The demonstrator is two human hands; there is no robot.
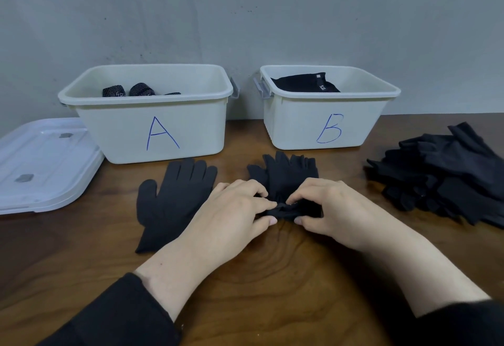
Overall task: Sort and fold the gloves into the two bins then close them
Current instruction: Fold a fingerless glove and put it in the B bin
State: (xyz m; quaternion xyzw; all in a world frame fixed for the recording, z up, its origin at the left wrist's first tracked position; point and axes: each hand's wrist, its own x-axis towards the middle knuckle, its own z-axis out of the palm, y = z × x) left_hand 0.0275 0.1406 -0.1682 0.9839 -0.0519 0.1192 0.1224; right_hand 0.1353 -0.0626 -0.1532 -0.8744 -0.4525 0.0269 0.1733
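A black glove (286,173) lies on the table centre, fingers pointing away, its cuff bunched up. My left hand (234,209) and my right hand (324,206) both pinch that bunched cuff. A second black glove (169,198) lies flat to the left, partly under my left wrist. Bin A (152,124) stands at the back left and holds rolled dotted gloves (128,90). Bin B (327,119) at the back right holds folded black gloves (302,82). Both bins have no lid on.
A pile of several black gloves (447,176) sits at the right edge of the brown wooden table (272,264). Clear plastic lids (41,165) lie stacked at the far left. A grey wall (245,18) stands right behind the bins.
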